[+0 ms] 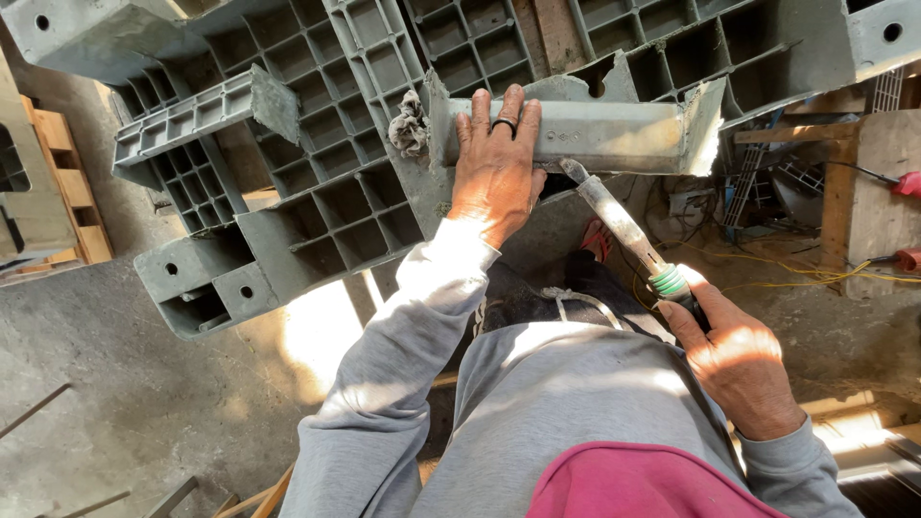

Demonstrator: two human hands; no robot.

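My left hand [495, 163], with a dark ring on one finger, presses flat on a broken grey plastic leg piece [614, 132] held against a grey plastic pallet [326, 182]. My right hand [737, 360] grips the handle of a long rod-like tool [619, 219] with a green-banded collar. The tool's tip touches the underside of the leg piece just right of my left hand. A grey rag [411, 125] lies bunched on the pallet, left of the leg piece.
A wooden pallet [67, 173] stands at the left edge. Wooden boards [844, 182], yellow cable [796, 273] and red-handled tools [907, 184] lie at the right. Concrete floor [115, 384] spreads below, with metal rods at the bottom left.
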